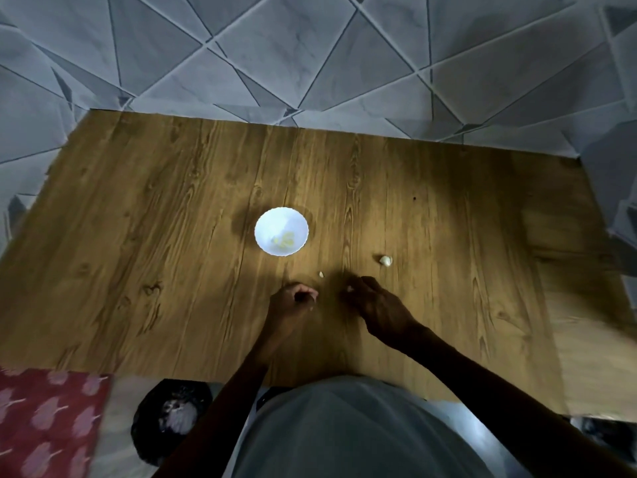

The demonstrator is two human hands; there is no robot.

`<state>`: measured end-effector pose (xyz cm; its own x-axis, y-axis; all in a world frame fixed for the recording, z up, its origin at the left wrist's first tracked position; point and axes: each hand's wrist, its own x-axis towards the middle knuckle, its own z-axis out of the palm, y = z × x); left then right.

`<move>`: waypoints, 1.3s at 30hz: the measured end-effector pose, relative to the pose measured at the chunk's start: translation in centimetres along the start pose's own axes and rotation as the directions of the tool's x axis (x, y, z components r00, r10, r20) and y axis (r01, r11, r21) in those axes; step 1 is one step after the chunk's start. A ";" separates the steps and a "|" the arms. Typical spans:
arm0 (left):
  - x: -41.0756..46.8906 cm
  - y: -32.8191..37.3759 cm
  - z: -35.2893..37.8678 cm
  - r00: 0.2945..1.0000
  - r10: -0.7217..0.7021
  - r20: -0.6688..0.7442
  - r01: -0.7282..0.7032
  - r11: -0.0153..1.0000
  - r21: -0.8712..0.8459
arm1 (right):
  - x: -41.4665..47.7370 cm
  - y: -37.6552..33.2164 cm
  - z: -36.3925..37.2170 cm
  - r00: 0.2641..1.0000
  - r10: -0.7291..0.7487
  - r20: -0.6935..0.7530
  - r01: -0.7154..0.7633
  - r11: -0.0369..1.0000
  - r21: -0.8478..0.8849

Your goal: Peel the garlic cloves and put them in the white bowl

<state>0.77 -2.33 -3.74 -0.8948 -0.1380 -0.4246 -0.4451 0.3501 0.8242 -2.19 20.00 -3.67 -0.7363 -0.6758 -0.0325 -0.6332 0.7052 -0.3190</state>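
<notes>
We take the bowl (299, 219) as our mark; it stands on the table (138, 236), near the middle. A few yellowish peeled cloves (284, 240) lie inside it, toward its near side.

To the right of the bowl and a little nearer us lies a whole clove (385, 260) on the wood, apart from both hands. Between that clove and the bowl, just past the bowl's near right edge, sits a small pale scrap (321, 274), too small for us to say whether it is skin or garlic.

Our left hand (293, 300) is below the bowl, almost straight toward us from it, resting on the table. Its fingers are curled into a loose fist with the thumb against the forefinger, and we cannot tell whether anything is inside.

Our right hand (374, 303) lies nearer us than the bowl and to its right, between scrap and clove. Its fingers are bent down, and their tips pinch a small pale piece (349, 289), blurred

Far behind the bowl is grey tiled floor (310, 56); well to its near left, a red patterned cloth (48, 422)
</notes>
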 end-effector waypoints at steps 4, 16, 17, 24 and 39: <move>0.0 0.3 0.2 1.000 0.008 0.028 -0.009 1.000 0.025 | -1.4 1.2 0.3 0.987 -0.144 -0.065 0.144 0.990 0.002; -0.8 3.5 2.4 0.947 -0.279 0.158 0.314 0.711 -0.630 | 0.8 -0.7 0.6 0.959 0.171 -0.225 -0.137 0.977 0.161; -0.6 4.0 2.8 0.927 -0.319 0.197 0.361 0.615 -0.701 | 1.3 -1.6 0.1 0.923 0.317 -0.218 -0.240 0.917 0.319; -0.3 5.6 3.2 0.803 -0.391 0.450 0.499 0.028 -0.866 | 3.7 -7.6 -4.0 0.949 0.315 -0.006 -0.284 0.864 0.415; -0.1 3.0 -1.2 0.838 -0.461 0.293 0.362 0.066 -0.930 | -0.9 -0.4 -2.1 0.860 0.488 -0.148 -0.462 0.869 0.179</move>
<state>-0.55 -2.35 -0.81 -0.5340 -0.0056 -0.8455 -0.3856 -0.8883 0.2495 -1.71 20.77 -1.54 -0.9776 -0.2059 -0.0434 -0.1675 0.8864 -0.4315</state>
